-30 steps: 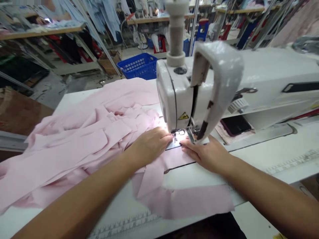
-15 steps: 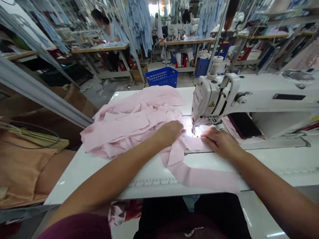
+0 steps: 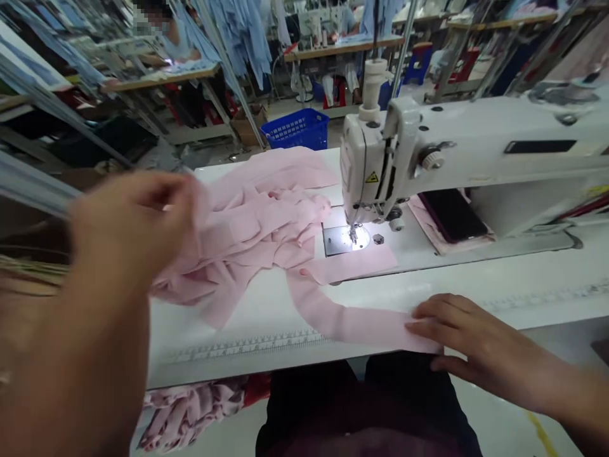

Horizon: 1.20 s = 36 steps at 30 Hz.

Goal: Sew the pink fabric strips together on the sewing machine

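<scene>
A heap of pale pink fabric pieces lies on the white sewing table, left of the white sewing machine. A long pink strip runs from under the needle area to the table's front edge. My right hand rests on the near end of that strip, fingers spread and lying flat. My left hand is raised close to the camera at the left, blurred by motion, its fingers pinched on pink cloth from the heap.
A blue plastic basket stands on the floor behind the table. More pink cloth hangs below the table's front edge. Another person sits at a far workbench, with blue garments hanging about. A dark phone lies under the machine arm.
Both hands have left the needle area. My left hand has lifted up and to the left with pink cloth. My right hand has slid back to the strip's near end.
</scene>
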Tool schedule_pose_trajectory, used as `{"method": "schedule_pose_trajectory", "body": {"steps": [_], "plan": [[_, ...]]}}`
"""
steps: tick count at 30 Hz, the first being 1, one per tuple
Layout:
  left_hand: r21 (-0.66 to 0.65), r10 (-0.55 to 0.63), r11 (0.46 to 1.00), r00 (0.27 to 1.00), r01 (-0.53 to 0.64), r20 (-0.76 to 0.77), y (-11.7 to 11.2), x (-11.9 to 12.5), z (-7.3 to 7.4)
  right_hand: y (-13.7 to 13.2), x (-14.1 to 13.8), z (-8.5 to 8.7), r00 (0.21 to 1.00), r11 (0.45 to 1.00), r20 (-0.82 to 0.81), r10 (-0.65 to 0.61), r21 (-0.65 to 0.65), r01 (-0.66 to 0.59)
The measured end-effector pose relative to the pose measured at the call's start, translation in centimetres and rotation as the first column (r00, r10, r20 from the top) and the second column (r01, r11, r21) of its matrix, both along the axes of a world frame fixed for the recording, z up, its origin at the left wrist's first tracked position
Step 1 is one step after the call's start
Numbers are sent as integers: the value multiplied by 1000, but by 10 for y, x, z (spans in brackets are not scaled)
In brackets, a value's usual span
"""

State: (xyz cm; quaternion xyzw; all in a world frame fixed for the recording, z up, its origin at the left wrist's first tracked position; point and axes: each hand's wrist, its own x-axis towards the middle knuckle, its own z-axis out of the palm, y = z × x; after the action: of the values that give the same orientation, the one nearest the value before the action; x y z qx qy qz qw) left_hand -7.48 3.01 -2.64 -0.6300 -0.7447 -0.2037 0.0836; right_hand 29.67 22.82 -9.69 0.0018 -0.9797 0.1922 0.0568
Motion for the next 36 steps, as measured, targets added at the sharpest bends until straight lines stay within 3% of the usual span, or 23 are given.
{"method": "schedule_pose_trajectory", "body": {"steps": [3,6,8,10,14,17,19,22,24,26,29,33,36], "plan": [[134,-50,989,997,57,-53,42,42,-28,-5,11,-7,997,992,-77,-25,124,35],[6,-358,933,932,359,-62,75,91,-62,-8,16,-7,990,985,-142,27,173,-2],[-54,-482,876,871,479,-91,80,109,-74,-9,15,-6,986,985,-150,68,164,-43],[-66,-507,862,856,503,-103,71,111,-75,-9,9,-5,985,993,-157,75,104,-59],[-144,-384,910,921,389,63,54,98,-61,-9,-18,-2,984,989,-170,48,-128,-70],[-237,-120,960,984,148,127,66,101,-57,-12,-42,5,988,973,-147,51,-214,-82],[-295,10,955,993,25,115,80,109,-58,-16,-54,8,992,972,-111,64,-216,-87],[-431,72,902,983,8,168,94,112,-55,-22,-68,6,988,966,-129,84,-231,-112],[-445,65,893,960,66,273,93,111,-53,-23,-78,0,981,958,-181,75,-259,-121],[-384,83,916,880,117,468,87,112,-51,-24,-88,-4,974,961,-225,33,-260,-93],[-250,159,967,666,42,729,74,115,-53,-25,-102,-2,951,971,-303,-65,-239,-10],[-174,158,985,486,-13,860,65,114,-61,-19,-116,5,954,943,-259,-149,-329,58],[-110,95,994,387,16,917,66,113,-62,-15,-120,6,944,865,-150,-293,-461,195]]}}
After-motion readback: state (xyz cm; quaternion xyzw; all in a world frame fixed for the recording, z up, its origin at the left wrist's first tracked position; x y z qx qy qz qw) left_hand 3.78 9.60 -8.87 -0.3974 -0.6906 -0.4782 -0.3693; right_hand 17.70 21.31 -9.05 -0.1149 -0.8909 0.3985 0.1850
